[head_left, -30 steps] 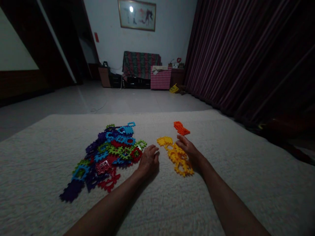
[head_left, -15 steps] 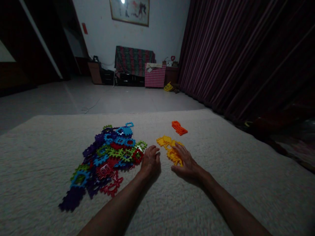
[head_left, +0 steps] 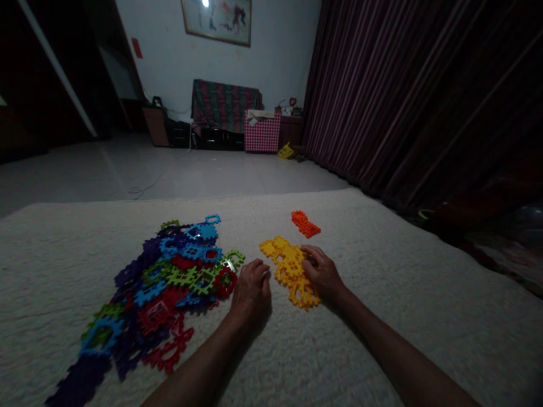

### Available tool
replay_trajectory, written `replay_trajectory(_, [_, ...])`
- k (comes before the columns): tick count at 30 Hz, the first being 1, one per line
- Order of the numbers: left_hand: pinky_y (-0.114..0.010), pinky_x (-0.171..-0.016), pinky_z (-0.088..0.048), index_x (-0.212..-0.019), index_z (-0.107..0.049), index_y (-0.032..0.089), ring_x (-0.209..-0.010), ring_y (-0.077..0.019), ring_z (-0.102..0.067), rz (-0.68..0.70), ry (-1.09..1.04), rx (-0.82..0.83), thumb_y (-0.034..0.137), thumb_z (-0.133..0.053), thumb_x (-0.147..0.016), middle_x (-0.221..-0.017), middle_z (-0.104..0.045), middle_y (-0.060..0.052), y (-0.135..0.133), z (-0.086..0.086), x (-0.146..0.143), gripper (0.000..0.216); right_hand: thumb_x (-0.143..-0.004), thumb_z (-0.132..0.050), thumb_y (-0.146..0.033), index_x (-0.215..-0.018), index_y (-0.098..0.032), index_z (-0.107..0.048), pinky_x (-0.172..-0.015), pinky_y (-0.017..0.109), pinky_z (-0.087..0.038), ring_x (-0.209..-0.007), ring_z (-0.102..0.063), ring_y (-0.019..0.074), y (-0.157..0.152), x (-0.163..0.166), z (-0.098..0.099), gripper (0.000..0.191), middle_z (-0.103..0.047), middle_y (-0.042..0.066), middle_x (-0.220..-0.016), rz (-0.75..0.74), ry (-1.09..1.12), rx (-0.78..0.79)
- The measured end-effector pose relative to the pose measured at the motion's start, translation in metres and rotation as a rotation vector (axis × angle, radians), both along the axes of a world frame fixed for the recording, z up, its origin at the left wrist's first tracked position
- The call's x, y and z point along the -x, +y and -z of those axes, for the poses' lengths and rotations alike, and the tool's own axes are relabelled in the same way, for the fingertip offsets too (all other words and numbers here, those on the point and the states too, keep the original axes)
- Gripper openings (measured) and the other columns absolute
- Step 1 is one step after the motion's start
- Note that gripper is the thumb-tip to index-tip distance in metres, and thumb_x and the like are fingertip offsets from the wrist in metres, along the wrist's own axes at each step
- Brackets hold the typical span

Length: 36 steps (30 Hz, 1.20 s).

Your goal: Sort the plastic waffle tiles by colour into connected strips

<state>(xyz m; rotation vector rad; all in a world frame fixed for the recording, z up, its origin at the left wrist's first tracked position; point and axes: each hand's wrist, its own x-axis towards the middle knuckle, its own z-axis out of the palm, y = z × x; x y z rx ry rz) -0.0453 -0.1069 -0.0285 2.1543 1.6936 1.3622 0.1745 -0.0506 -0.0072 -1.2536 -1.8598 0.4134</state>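
I look down at a pale carpet with plastic interlocking tiles on it. A mixed heap of purple, blue, green and red tiles spreads to the left. A group of yellow tiles lies in the middle, and a small orange stack sits just beyond it. My left hand rests curled on the carpet between the mixed heap and the yellow tiles, holding nothing that I can see. My right hand lies on the right edge of the yellow tiles, fingertips touching them.
Dark striped curtains hang along the right. Bare floor runs from the carpet's far edge to a wall with a covered cabinet, a red checked box and a framed picture.
My right hand pulled back over the yellow tiles, then settled at their right edge. The left hand stayed beside the heap. The view shifted a little to the right.
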Motion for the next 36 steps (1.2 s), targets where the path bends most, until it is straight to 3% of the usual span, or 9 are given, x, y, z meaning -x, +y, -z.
replay_trajectory(4, [-0.044, -0.095, -0.052, -0.1, -0.069, 0.018, -0.105, -0.0245, -0.062, 0.015, 0.023, 0.006, 0.013, -0.052, -0.086, -0.113, -0.067, -0.01, 0.001, -0.001, 0.002, 0.023, -0.076, -0.053, -0.018, -0.102, -0.02, -0.066, -0.096, 0.035, -0.047, -0.103, -0.06, 0.0216, 0.03, -0.004, -0.004, 0.029, -0.066, 0.01, -0.109, 0.058, -0.274, 0.041])
replay_trajectory(8, [-0.044, -0.094, -0.052, -0.099, -0.069, 0.02, -0.104, -0.0243, -0.062, 0.01, 0.026, -0.001, 0.014, -0.052, -0.086, -0.113, -0.068, -0.01, 0.001, -0.001, 0.003, 0.023, -0.078, -0.056, -0.022, -0.096, -0.017, -0.067, -0.088, 0.032, -0.047, -0.095, -0.059, 0.0216, 0.038, -0.003, -0.007, 0.022, -0.065, 0.01, -0.099, 0.078, -0.432, 0.048])
replay_trajectory(19, [-0.044, -0.094, -0.052, -0.098, -0.07, 0.02, -0.103, -0.024, -0.063, 0.018, 0.032, -0.003, 0.014, -0.052, -0.086, -0.113, -0.068, -0.01, 0.001, 0.0, 0.003, 0.022, -0.074, -0.052, -0.024, -0.074, -0.021, -0.063, -0.063, 0.025, -0.044, -0.065, -0.06, 0.0154, 0.035, -0.002, -0.009, 0.011, -0.067, 0.001, -0.07, 0.149, -0.214, 0.075])
replay_trajectory(24, [-0.043, -0.094, -0.053, -0.098, -0.07, 0.02, -0.104, -0.0242, -0.063, 0.016, 0.023, -0.018, 0.016, -0.052, -0.086, -0.112, -0.068, -0.01, 0.001, 0.002, 0.003, 0.021, -0.072, -0.051, -0.026, -0.073, -0.022, -0.062, -0.066, 0.027, -0.047, -0.067, -0.061, 0.0168, 0.042, -0.025, -0.009, 0.012, -0.067, 0.001, -0.071, 0.318, -0.171, 0.054])
replay_trajectory(27, [-0.042, -0.092, -0.054, -0.098, -0.07, 0.021, -0.104, -0.0242, -0.063, 0.015, 0.021, -0.009, 0.015, -0.052, -0.086, -0.112, -0.068, -0.009, 0.001, 0.001, 0.003, 0.022, -0.071, -0.055, -0.025, -0.079, -0.02, -0.064, -0.072, 0.029, -0.048, -0.073, -0.061, 0.018, 0.043, -0.041, -0.011, 0.014, -0.067, 0.005, -0.082, 0.424, -0.228, 0.067])
replay_trajectory(33, [-0.042, -0.091, -0.054, -0.098, -0.07, 0.019, -0.102, -0.0245, -0.063, 0.031, 0.039, -0.016, 0.015, -0.051, -0.087, -0.111, -0.069, -0.01, 0.001, 0.0, 0.004, 0.023, -0.068, -0.068, -0.036, -0.106, -0.018, -0.064, -0.08, 0.031, -0.047, -0.088, -0.06, 0.0214, 0.034, -0.044, -0.013, 0.042, -0.063, 0.01, -0.101, 0.314, -0.378, 0.16])
replay_trajectory(36, [-0.043, -0.091, -0.054, -0.098, -0.07, 0.019, -0.103, -0.0251, -0.063, 0.009, 0.033, -0.027, 0.016, -0.051, -0.086, -0.112, -0.069, -0.011, 0.001, 0.001, 0.003, 0.023, -0.069, -0.068, -0.032, -0.107, -0.016, -0.064, -0.085, 0.033, -0.047, -0.094, -0.059, 0.0237, 0.034, -0.038, -0.01, 0.041, -0.062, 0.012, -0.103, 0.328, -0.445, 0.156])
